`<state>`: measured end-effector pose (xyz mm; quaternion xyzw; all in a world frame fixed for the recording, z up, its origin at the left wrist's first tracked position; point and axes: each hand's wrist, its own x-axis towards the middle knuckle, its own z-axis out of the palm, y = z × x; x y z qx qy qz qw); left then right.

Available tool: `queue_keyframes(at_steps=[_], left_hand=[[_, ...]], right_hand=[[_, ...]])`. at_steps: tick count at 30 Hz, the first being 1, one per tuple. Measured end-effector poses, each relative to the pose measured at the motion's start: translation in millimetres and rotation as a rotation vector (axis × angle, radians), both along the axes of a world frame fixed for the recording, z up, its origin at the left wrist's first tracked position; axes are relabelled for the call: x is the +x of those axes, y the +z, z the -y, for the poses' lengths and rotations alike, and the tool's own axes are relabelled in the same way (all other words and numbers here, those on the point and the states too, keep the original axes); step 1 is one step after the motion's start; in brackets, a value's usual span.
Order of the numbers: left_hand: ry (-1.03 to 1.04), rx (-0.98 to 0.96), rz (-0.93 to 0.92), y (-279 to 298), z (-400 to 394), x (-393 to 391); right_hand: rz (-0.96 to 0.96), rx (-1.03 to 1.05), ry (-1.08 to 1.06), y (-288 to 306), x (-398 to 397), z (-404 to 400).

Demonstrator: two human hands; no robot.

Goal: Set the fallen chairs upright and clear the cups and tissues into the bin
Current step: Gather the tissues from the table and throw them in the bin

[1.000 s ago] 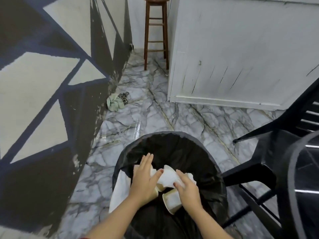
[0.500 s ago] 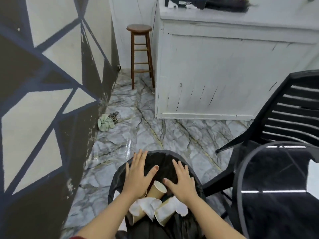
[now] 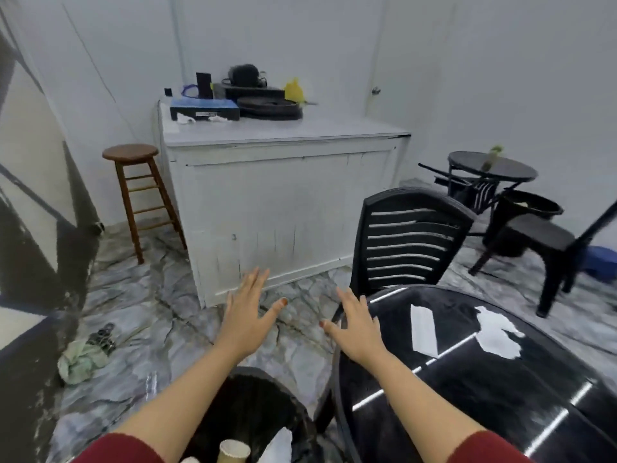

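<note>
1. Your left hand (image 3: 245,315) is held out over the floor with its fingers spread flat, holding nothing
2. Your right hand (image 3: 359,324) is likewise spread and bare, at the left edge of the glossy black table (image 3: 500,396)
3. The bin (image 3: 253,406) sits below your forearms; a paper cup (image 3: 233,451) and a white tissue (image 3: 278,444) lie inside at its near rim
4. One black chair (image 3: 409,242) stands upright at the table's far edge
5. Another chair (image 3: 467,187) lies tipped by the far round table (image 3: 490,168)
</note>
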<state>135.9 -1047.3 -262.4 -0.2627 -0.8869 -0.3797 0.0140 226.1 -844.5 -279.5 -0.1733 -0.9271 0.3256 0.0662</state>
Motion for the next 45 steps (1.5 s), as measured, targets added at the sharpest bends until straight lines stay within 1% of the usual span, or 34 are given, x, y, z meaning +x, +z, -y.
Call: queue_keyframes(at_steps=[5, 10, 14, 18, 21, 24, 33, 37, 40, 42, 45], left_hand=[[-0.155, -0.007, -0.006, -0.8, -93.5, 11.8], [-0.287, -0.004, 0.003, -7.7, -192.5, 36.5], [-0.357, 0.012, 0.048, -19.5, -247.4, 53.0], [-0.369, 0.031, 0.123, -33.4, -290.8, 66.9], [-0.364, 0.056, 0.198, -47.1, -310.6, 70.2], [-0.38, 0.015, 0.224, -60.5, -326.0, 67.9], [-0.369, -0.109, 0.232, -94.3, -367.8, 55.5], [-0.354, -0.181, 0.207, -118.0, -375.9, 53.8], [-0.348, -0.241, 0.174, -133.2, -378.5, 54.7], [-0.336, -0.298, 0.116, -141.7, -379.3, 57.3], [-0.318, -0.404, -0.024, -152.1, -380.4, 62.3]], right_hand=[[-0.004, 0.009, -0.198, 7.5, 47.7, -82.2], [0.015, -0.014, -0.36, 0.9, 91.2, -169.0], [0.037, 0.005, -0.421, -8.2, 114.7, -225.6], [0.053, -0.011, -0.473, -20.9, 131.8, -272.3], [0.064, -0.06, -0.494, -32.0, 138.1, -295.2], [0.077, -0.079, -0.504, -42.5, 139.9, -311.3], [0.131, -0.098, -0.497, -77.6, 125.9, -344.5], [0.158, -0.069, -0.474, -91.7, 112.8, -354.1], [0.163, 0.011, -0.466, -101.5, 102.8, -361.1], [0.173, 0.079, -0.455, -107.9, 96.6, -365.3], [0.186, 0.12, -0.416, -118.5, 86.9, -372.0]])
